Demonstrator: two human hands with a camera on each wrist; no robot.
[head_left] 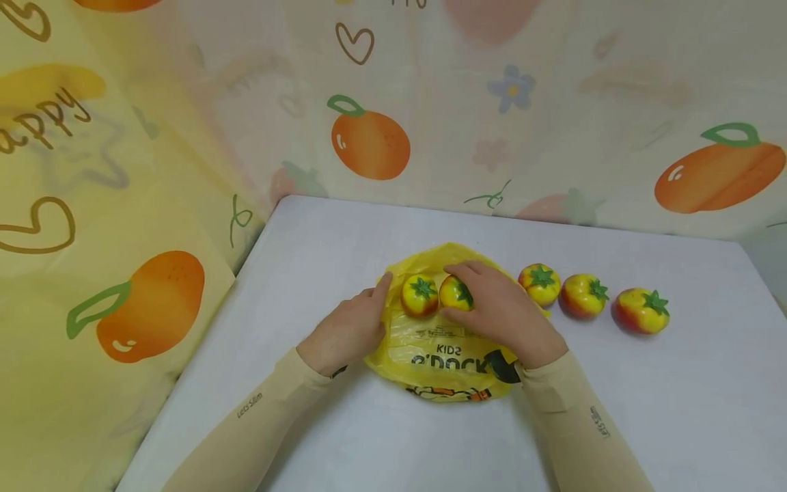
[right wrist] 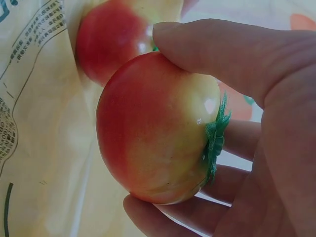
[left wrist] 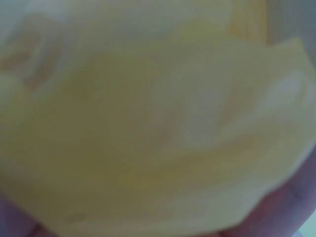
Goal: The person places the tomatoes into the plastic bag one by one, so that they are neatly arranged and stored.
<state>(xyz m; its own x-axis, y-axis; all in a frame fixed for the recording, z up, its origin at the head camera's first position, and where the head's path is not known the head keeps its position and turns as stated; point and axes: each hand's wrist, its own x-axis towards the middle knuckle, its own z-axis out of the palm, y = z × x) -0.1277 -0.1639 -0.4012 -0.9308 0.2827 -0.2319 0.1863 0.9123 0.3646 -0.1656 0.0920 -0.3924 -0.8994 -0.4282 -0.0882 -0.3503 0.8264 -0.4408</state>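
**Counting five tomatoes, two on the bag and three on the table**

Starting at the left, the left hand (head_left: 350, 328) lies at the left edge of the one yellow plastic bag (head_left: 439, 359), its fingers fairly straight against the plastic; whether they pinch it cannot be told, since the left wrist view shows only blurred yellow film. The bag lies flat on the table near its middle, printed side up.

On the bag sit two toy tomatoes side by side, touching or nearly so. The left tomato (head_left: 420, 296) lies free. The held tomato (head_left: 456, 293) is gripped by the right hand (head_left: 501, 311), thumb on one side and fingers curled round the other; the right wrist view shows it red and yellow with a green stem.

To the right, off the bag, three more tomatoes stand in a row on the table: the first (head_left: 540, 283) just beside the bag, the second (head_left: 583, 296), and the third (head_left: 641, 311) farthest out. That makes five in all.

The table (head_left: 676, 410) is pale grey-white. Behind and to the left hangs a cloth backdrop (head_left: 184, 137) printed with oranges, hearts and flowers.
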